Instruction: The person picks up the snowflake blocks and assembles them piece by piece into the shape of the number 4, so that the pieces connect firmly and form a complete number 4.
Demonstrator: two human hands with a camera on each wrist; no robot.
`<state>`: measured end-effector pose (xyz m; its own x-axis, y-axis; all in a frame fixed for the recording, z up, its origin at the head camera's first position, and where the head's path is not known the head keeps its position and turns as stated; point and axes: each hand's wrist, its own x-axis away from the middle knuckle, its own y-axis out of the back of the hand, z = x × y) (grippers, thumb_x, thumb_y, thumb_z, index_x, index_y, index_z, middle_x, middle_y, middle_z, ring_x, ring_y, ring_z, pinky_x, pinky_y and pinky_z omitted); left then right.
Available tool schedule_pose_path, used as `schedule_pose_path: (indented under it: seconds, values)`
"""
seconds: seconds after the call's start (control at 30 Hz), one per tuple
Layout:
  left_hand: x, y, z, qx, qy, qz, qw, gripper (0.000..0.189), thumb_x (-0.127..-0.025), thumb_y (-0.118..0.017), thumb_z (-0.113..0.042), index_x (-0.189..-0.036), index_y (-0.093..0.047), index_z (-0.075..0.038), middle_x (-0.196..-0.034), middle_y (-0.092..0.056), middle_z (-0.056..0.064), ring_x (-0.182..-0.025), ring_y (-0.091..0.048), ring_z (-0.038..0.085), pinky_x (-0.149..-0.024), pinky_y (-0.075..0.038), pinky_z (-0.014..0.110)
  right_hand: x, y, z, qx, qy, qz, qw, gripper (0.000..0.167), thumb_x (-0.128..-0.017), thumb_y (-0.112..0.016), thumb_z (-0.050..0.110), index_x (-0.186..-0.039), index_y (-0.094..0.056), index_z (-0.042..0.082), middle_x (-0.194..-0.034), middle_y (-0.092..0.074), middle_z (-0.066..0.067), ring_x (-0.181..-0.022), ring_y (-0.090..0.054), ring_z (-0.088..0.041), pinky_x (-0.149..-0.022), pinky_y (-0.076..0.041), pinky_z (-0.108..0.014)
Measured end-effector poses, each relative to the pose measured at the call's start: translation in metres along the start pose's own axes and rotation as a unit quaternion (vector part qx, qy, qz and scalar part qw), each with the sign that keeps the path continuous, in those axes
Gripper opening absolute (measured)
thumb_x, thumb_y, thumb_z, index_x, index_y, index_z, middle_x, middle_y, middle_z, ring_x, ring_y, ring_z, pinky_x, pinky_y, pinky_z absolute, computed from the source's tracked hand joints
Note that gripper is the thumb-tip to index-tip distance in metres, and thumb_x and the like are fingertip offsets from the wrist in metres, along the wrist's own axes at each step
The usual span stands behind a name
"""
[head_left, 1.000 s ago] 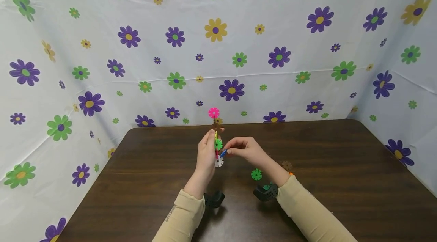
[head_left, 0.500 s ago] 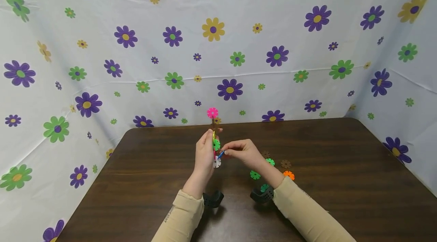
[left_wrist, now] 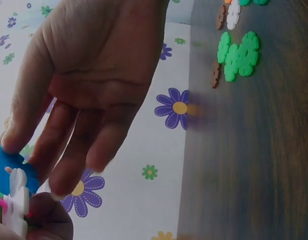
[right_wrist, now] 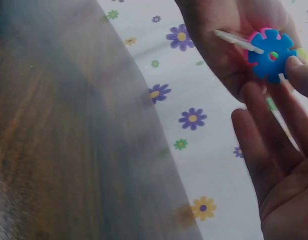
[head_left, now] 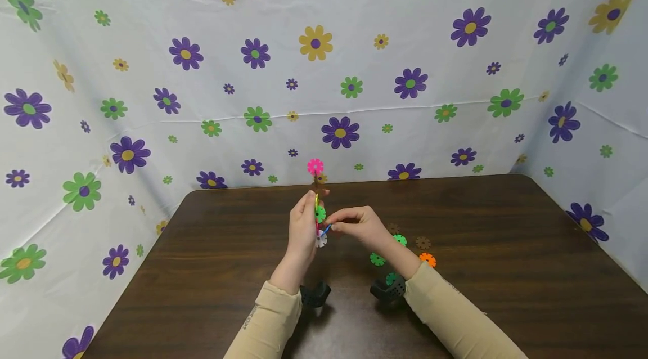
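Observation:
My left hand [head_left: 302, 224] grips an upright chain of notched plastic discs above the table. A pink disc [head_left: 315, 166] tops it, with a brown one below, then a yellow edge and a green disc [head_left: 320, 214] beside the fingers. At the chain's bottom sits a white disc [head_left: 321, 239]. Between thumb and forefinger, my right hand [head_left: 360, 227] pinches a blue disc [right_wrist: 272, 56], set edgewise against the white disc [left_wrist: 17, 202]. Whether their slots are fully joined I cannot tell. The right hand's other fingers extend loosely. My left palm hides part of the chain.
Loose discs lie on the brown table [head_left: 228, 269] around the right forearm: an orange one [head_left: 427, 259], a brown one [head_left: 423, 243], several green ones [left_wrist: 239, 56] and a white one [left_wrist: 233, 14]. A flowered cloth [head_left: 212, 66] hangs behind the table.
The blue disc has turned slightly and now appears more edge-on against the white disc. The view has shifted a little; both hands keep their grips and nearly the same positions.

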<state>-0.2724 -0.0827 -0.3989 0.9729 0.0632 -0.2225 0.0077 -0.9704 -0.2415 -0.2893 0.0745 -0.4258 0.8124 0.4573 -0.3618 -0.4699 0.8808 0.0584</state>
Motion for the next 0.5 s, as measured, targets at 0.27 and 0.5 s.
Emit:
schedule_pose_path:
  seconds: [0.27,0.5]
  values:
    - [0.001,0.003,-0.004,-0.026,-0.024,0.009,0.9993,0.043,-0.105,-0.042,-0.032,-0.112,-0.065,0.003,-0.071,-0.045,0.003,-0.057,-0.037,0.012,-0.050,-0.031,0.020,0.007,0.029,0.014,0.100,-0.050,0.033,0.9931,0.026,-0.090,-0.068,0.006,-0.115,-0.068,-0.002,-0.111,-0.067,-0.021,-0.095,-0.066,-0.035,-0.080,-0.055,-0.044]
    - [0.000,0.003,-0.006,-0.032,-0.026,0.012,0.9991,0.042,-0.105,-0.043,-0.032,-0.113,-0.067,0.002,-0.069,-0.044,0.003,-0.054,-0.036,0.011,-0.049,-0.031,0.020,0.030,0.079,0.012,0.242,-0.084,0.070,0.9642,0.022,-0.089,-0.071,0.016,-0.109,-0.073,0.006,-0.107,-0.069,-0.009,-0.091,-0.064,-0.024,-0.075,-0.054,-0.032]
